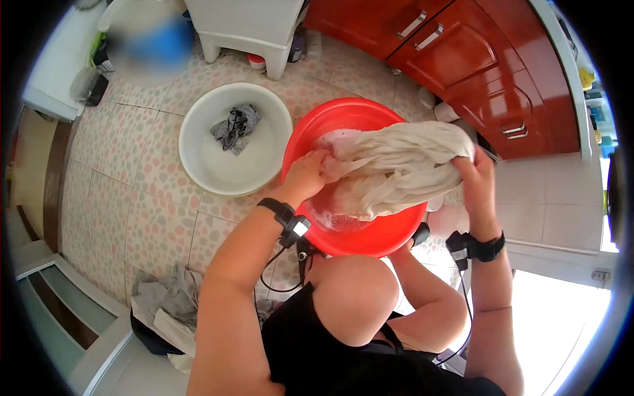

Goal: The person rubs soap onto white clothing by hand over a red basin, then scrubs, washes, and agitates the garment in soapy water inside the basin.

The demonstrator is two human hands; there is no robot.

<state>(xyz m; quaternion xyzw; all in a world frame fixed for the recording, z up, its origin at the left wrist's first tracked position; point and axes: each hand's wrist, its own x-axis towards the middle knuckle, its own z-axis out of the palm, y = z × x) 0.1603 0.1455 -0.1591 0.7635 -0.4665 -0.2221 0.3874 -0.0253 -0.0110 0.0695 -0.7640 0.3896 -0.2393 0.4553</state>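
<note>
A bunched off-white cloth (403,165) hangs over a red basin (370,245), its lower left part down in soapy water. My right hand (477,173) grips the cloth's right end above the basin's rim. At the cloth's left side, my left hand (316,173) is closed on it, close to the foam; the fingertips are partly hidden. Both wrists wear black bands with small devices.
Left of the red basin stands a white basin (191,148) holding a grey cloth (236,127). Grey and white laundry (173,294) lies at the lower left. Red cabinets (462,63) and a white stool (244,26) stand behind.
</note>
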